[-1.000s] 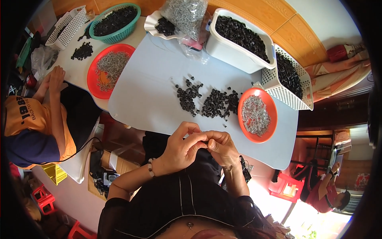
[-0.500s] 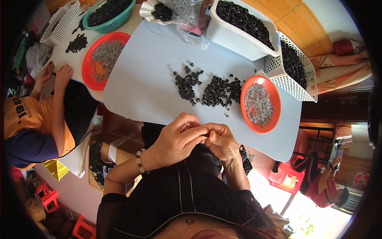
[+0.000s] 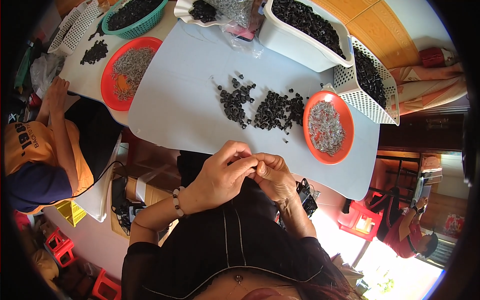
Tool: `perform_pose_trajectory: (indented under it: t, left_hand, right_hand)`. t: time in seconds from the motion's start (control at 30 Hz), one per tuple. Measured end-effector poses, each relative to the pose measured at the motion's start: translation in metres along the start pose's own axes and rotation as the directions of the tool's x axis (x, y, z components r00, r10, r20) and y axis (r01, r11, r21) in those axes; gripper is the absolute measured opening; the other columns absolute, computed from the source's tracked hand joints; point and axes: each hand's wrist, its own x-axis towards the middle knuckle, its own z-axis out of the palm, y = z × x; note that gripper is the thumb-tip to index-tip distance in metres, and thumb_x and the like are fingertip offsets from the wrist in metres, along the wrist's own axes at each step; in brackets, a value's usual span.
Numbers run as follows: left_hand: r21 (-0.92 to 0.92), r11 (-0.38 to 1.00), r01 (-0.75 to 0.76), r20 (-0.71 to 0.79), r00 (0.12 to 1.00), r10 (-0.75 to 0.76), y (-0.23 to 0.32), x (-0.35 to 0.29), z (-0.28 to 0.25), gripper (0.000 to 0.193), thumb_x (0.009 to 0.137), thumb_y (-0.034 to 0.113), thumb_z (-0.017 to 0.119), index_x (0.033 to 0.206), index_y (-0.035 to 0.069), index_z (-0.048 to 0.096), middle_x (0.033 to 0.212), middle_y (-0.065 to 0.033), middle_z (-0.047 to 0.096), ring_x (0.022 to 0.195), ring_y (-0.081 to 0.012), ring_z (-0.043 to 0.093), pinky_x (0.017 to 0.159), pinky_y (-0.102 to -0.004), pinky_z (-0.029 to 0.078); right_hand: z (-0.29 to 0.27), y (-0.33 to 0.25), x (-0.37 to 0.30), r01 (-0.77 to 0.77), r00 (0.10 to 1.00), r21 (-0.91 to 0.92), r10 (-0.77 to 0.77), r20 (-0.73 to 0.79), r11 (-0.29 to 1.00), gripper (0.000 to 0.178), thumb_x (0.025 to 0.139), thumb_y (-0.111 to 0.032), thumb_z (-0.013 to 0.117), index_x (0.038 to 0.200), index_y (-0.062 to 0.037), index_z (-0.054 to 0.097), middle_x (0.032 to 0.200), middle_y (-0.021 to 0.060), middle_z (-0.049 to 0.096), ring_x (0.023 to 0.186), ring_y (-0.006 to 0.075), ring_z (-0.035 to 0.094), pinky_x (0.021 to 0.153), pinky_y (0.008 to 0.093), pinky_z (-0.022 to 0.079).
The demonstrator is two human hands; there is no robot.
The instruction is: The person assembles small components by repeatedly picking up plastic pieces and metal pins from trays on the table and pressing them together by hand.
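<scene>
My left hand (image 3: pixel 225 172) and my right hand (image 3: pixel 272 177) meet at the table's near edge, fingertips pinched together. Between them shows a sliver of a small black part (image 3: pixel 254 168), mostly covered by the fingers. Beyond my hands, two loose clusters of small black parts, a left cluster (image 3: pixel 236 104) and a right cluster (image 3: pixel 275 111), lie on the pale blue-grey table (image 3: pixel 175 110). To their right stands an orange-red bowl (image 3: pixel 327 159) holding many small clear and silvery pieces (image 3: pixel 326 127).
A white tub (image 3: pixel 295 49) and a perforated white basket (image 3: pixel 357 100), both filled with black parts, stand at the far right. At left, a person in an orange shirt (image 3: pixel 40 145) sits by a red bowl (image 3: pixel 107 92) and a green basket (image 3: pixel 159 22). Red stools (image 3: pixel 357 220) stand right.
My hands stay at almost the same spot, fingers drawn slightly closer around the black part, which shows less now. At left, the other person's hands have come together.
</scene>
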Motion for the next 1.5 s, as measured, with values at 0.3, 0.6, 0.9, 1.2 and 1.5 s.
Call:
perform_pose_trajectory:
  t: [0.3,0.6,0.9,1.2,1.5]
  left_hand:
    - [0.131,0.991,0.007,-0.117,0.993,0.008,0.000,0.009,-0.001,0.022,0.079,0.000,0.074,0.099,0.005,0.067,0.108,-0.0097,0.063,0.082,-0.0247,0.066,0.068,-0.0340,0.055]
    - [0.050,0.999,0.007,-0.100,0.995,-0.002,-0.002,0.012,0.008,0.023,0.080,0.001,0.074,0.101,0.005,0.067,0.093,-0.0098,0.067,0.080,-0.0275,0.066,0.068,-0.0354,0.054]
    - [-0.139,0.981,0.137,-0.075,0.986,-0.148,-0.013,0.000,0.016,0.014,0.087,-0.001,0.069,0.101,0.002,0.069,0.090,-0.0096,0.069,0.077,-0.0200,0.067,0.070,-0.0283,0.054]
    - [-0.184,0.952,0.246,-0.086,0.961,-0.265,-0.026,-0.010,0.016,0.009,0.088,0.001,0.068,0.097,0.002,0.069,0.087,-0.0075,0.068,0.072,-0.0140,0.065,0.066,-0.0248,0.052]
    - [-0.183,0.944,0.275,-0.071,0.954,-0.292,-0.029,-0.009,0.015,0.008,0.088,0.003,0.067,0.096,0.002,0.069,0.083,-0.0060,0.065,0.063,-0.0108,0.057,0.059,-0.0236,0.047]
  right_hand:
    - [0.010,-0.017,-0.005,0.021,0.991,-0.253,-0.053,-0.121,0.967,0.046,0.100,-0.035,0.059,0.123,0.0047,0.061,0.104,0.0087,0.066,0.094,0.0158,0.064,0.084,0.0318,0.056]
    - [0.015,-0.035,-0.007,0.150,0.939,-0.696,-0.321,-0.122,0.703,0.018,0.091,-0.012,0.074,0.100,-0.0003,0.064,0.089,0.0014,0.066,0.079,0.0064,0.059,0.073,0.0216,0.049]
    - [-0.027,-0.207,0.013,-0.048,0.274,-0.978,-0.944,0.184,-0.204,0.025,0.090,-0.011,0.070,0.114,-0.0029,0.069,0.097,0.0089,0.073,0.076,0.0113,0.063,0.067,0.0272,0.051]
    - [-0.015,-0.151,0.038,0.066,0.639,-0.994,-0.761,0.110,-0.088,0.014,0.092,-0.008,0.066,0.102,-0.0016,0.073,0.089,0.0094,0.074,0.075,0.0121,0.066,0.070,0.0266,0.053]
    - [0.001,-0.072,0.075,0.188,0.814,-0.936,-0.486,0.318,-0.298,0.017,0.083,-0.002,0.068,0.099,-0.0044,0.069,0.087,0.0120,0.066,0.085,0.0325,0.060,0.077,0.0418,0.050]
